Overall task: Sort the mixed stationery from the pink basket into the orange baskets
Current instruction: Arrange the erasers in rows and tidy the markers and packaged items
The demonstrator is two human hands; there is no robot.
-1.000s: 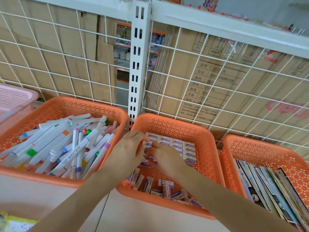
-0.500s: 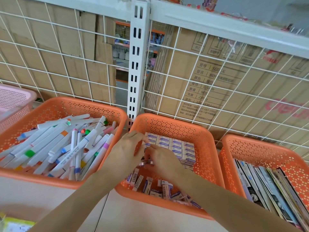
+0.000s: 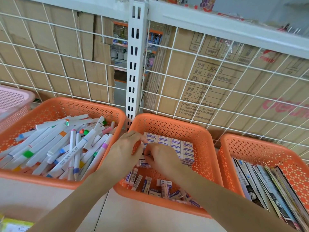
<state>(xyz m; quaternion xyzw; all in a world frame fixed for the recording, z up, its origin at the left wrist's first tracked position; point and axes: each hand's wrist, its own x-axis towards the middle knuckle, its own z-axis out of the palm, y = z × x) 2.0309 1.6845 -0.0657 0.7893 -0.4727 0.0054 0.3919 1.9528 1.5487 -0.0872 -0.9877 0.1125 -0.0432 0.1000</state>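
Observation:
Three orange baskets stand in a row on the shelf. The middle orange basket [image 3: 204, 148] holds white-and-blue erasers [image 3: 182, 145], stacked in neat rows at the back and loose at the front. Both hands are inside it. My left hand [image 3: 124, 152] rests with curled fingers on the left end of the eraser rows. My right hand [image 3: 160, 158] pinches an eraser [image 3: 145, 164] just below the rows. The left orange basket [image 3: 55, 106] is full of markers [image 3: 70, 148]. The pink basket [image 3: 12, 101] shows at the far left edge.
The right orange basket [image 3: 260, 148] holds upright booklets [image 3: 267, 183]. A white wire grid [image 3: 66, 56] backs the shelf, with cardboard boxes behind it and a white slotted post [image 3: 135, 64] in the middle. A yellow-green packet [image 3: 11, 225] lies at the bottom left corner.
Both hands stay in the middle basket and shift only slightly among the erasers; the right hand's fingers have worked at an eraser near the row's left end.

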